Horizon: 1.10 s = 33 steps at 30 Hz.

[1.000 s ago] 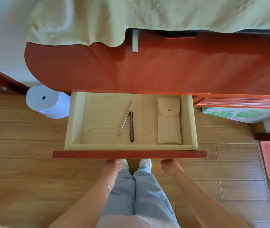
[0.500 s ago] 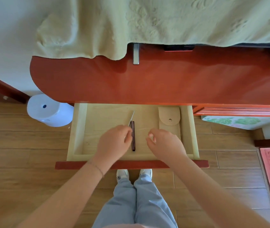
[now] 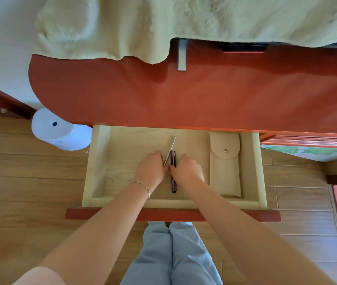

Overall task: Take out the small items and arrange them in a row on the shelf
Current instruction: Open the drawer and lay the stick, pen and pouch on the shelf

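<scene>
Once both hands dropped from the drawer front into the open drawer (image 3: pixel 99 161), the pickup started. Silver pen (image 3: pixel 170 149) sat angled between the two hands, lower end under the left hand (image 3: pixel 151 169), whose curled fingers looked pinched on it. Dark pen (image 3: pixel 173 173) lay straight, just right of the silver one, with the right hand (image 3: pixel 187 170) curled over its middle; I judged that a grip, though contact was hidden. Neither pen looked lifted yet. Beige pouch (image 3: pixel 225 165) lay untouched right of the right hand, snap closed. Nothing had reached the red shelf (image 3: pixel 204 95) beyond the hands, so all three items were still to place. White bin (image 3: pixel 58 130) stood left of the drawer.
</scene>
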Each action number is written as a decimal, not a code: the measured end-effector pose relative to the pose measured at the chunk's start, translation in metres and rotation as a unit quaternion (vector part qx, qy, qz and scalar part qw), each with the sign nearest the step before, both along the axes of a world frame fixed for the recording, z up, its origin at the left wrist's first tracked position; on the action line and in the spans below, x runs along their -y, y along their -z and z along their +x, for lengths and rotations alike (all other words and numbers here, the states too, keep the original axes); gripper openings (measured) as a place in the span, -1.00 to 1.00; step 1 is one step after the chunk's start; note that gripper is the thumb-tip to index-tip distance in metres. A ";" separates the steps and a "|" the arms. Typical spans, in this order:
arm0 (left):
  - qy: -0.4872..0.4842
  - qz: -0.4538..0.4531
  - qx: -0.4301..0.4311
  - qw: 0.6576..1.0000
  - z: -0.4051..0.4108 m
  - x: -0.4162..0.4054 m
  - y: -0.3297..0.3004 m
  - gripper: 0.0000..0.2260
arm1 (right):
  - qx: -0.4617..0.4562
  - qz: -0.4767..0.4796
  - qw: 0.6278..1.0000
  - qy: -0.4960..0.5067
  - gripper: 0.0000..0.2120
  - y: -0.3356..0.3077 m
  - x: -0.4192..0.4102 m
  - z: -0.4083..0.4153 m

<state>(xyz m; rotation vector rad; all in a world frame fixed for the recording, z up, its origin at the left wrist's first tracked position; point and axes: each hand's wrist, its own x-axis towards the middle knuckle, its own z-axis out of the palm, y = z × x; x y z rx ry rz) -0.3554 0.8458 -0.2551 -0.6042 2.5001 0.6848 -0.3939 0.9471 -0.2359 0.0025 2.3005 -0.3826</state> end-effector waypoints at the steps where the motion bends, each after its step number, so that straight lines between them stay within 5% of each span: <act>1: 0.004 -0.004 -0.005 1.000 0.000 -0.001 0.003 -0.79 | 0.001 0.002 1.000 0.004 -0.77 0.003 0.001 0.000; 9: 0.047 -0.036 0.001 0.998 -0.002 0.000 0.000 -0.85 | 0.011 -0.020 1.000 0.013 -0.85 -0.002 -0.001 -0.006; 21: 0.018 0.165 -0.139 0.976 -0.003 -0.010 -0.097 -0.91 | -0.127 -0.128 0.983 0.032 -0.83 -0.090 -0.039 -0.003; 27: -0.033 0.138 -0.225 0.964 -0.062 -0.010 -0.138 -0.89 | -0.202 -0.157 0.966 0.037 -0.84 -0.130 -0.040 -0.063; 33: -0.080 0.076 -0.184 0.977 -0.116 -0.006 -0.134 -0.88 | -0.190 -0.142 0.971 0.039 -0.80 -0.130 -0.029 -0.130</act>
